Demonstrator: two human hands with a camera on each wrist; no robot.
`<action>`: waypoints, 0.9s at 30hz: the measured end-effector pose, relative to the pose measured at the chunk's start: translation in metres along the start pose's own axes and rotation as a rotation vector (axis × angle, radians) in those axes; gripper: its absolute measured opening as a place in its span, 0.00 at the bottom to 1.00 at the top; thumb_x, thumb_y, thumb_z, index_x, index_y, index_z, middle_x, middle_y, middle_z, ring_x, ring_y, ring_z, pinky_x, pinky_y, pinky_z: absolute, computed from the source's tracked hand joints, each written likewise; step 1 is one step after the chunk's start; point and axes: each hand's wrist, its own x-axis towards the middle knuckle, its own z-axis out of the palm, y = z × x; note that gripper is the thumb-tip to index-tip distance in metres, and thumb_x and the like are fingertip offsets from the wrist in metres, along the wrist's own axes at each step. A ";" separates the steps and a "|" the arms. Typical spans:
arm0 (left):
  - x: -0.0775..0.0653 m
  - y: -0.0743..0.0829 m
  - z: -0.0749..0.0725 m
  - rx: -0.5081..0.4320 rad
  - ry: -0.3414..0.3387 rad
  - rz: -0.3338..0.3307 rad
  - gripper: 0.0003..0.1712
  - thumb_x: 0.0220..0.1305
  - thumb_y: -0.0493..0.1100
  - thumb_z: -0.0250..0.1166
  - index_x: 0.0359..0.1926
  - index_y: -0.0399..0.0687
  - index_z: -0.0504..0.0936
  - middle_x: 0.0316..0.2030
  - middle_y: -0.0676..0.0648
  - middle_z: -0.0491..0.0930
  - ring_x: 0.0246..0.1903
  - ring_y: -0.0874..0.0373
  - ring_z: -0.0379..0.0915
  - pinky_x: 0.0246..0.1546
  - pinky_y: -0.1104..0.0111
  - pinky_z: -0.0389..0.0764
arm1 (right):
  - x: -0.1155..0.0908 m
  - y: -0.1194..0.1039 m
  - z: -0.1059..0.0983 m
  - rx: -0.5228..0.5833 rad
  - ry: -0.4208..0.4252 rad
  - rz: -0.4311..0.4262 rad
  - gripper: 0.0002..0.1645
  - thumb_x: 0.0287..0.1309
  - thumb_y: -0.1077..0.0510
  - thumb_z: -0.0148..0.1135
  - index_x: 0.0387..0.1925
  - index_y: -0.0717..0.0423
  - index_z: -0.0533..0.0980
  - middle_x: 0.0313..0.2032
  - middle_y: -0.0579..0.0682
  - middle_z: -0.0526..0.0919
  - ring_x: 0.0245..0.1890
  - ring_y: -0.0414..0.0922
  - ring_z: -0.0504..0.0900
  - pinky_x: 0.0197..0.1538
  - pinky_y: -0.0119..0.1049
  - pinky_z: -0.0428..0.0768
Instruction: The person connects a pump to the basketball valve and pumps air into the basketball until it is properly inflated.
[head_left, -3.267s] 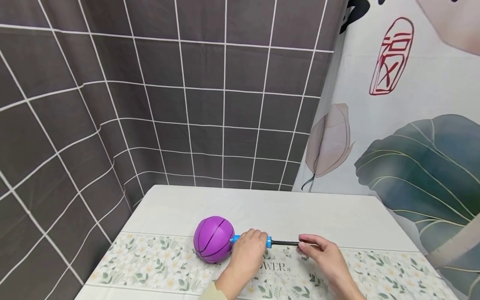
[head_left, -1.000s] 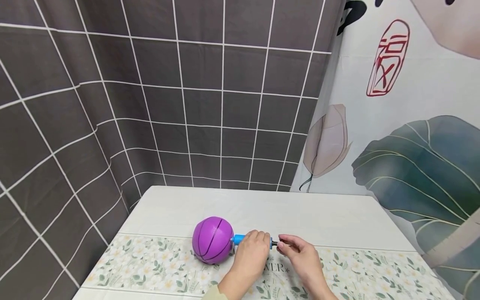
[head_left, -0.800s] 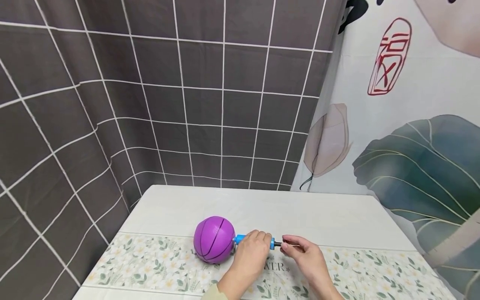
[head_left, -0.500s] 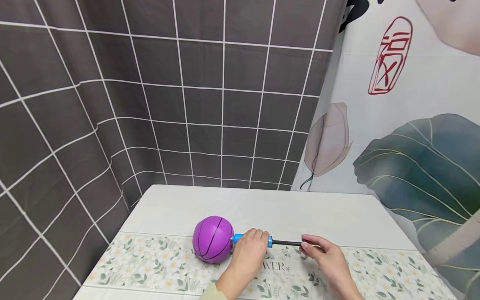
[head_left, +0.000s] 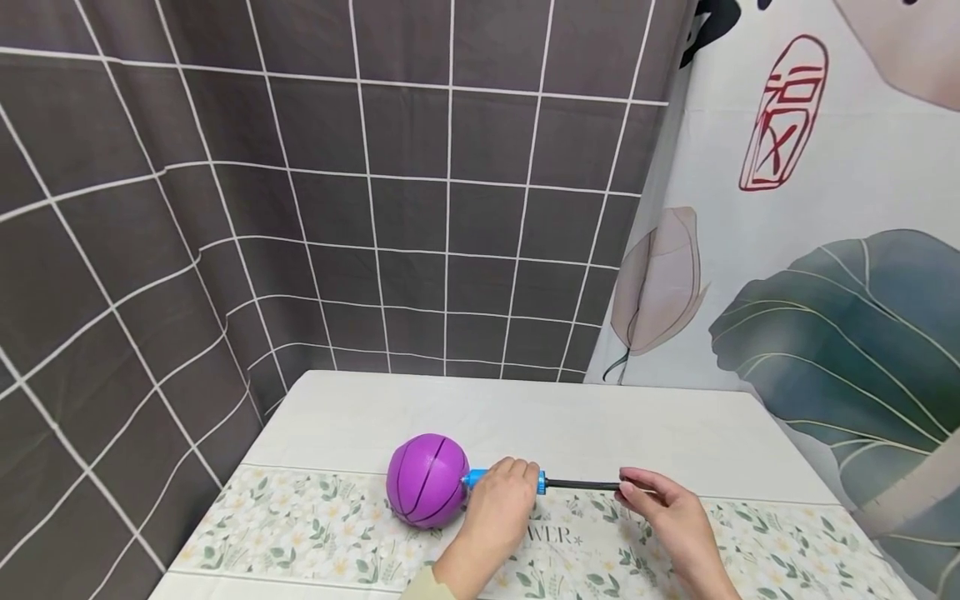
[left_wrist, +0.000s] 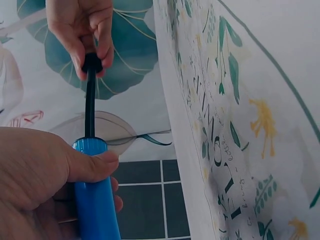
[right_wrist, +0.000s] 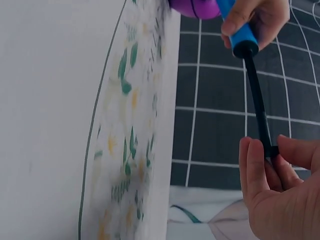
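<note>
A purple ball [head_left: 427, 481] with black basketball lines sits on the table at the left of my hands. The blue barrel of a hand pump [left_wrist: 94, 200] points at it, its tip right at the ball's side. My left hand [head_left: 498, 510] grips that barrel, thumb along it near the collar. Out of the barrel's other end runs a long black rod [head_left: 582, 484]. My right hand [head_left: 670, 518] pinches the small black knob [left_wrist: 92, 63] at the rod's end between thumb and fingertips. In the right wrist view part of the ball [right_wrist: 196, 7] shows beyond the barrel.
The white table [head_left: 360, 417] carries a flower-patterned strip [head_left: 300, 525] with printed lettering, under both hands. Behind it hangs a dark cloth with a white grid [head_left: 405, 217]. A pale cloth with a large leaf print [head_left: 855, 325] hangs at the right.
My right hand first moved in toward the left hand, pushing the rod into the barrel, then drew it back out to the right. The left hand and ball stay nearly in place.
</note>
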 end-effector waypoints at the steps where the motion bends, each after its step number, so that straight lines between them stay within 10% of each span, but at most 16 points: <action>1: 0.000 0.000 0.000 0.005 0.007 0.003 0.18 0.50 0.34 0.73 0.44 0.45 0.84 0.35 0.51 0.83 0.38 0.60 0.78 0.52 0.70 0.81 | 0.000 0.000 0.004 0.000 0.008 -0.004 0.26 0.67 0.56 0.65 0.61 0.65 0.76 0.48 0.55 0.87 0.43 0.44 0.89 0.50 0.37 0.86; 14: -0.001 0.009 0.000 0.112 0.058 0.034 0.10 0.55 0.39 0.70 0.40 0.50 0.83 0.32 0.54 0.81 0.37 0.62 0.77 0.51 0.72 0.81 | -0.014 -0.007 0.065 0.093 -0.023 -0.096 0.17 0.64 0.62 0.67 0.53 0.64 0.82 0.41 0.55 0.89 0.38 0.45 0.89 0.44 0.31 0.86; 27: -0.001 -0.001 -0.003 -0.012 -0.026 0.007 0.18 0.52 0.33 0.73 0.46 0.46 0.83 0.37 0.52 0.84 0.40 0.61 0.78 0.53 0.71 0.81 | -0.004 0.000 0.011 0.017 -0.023 0.012 0.26 0.63 0.54 0.69 0.60 0.61 0.78 0.45 0.53 0.89 0.44 0.45 0.89 0.54 0.43 0.84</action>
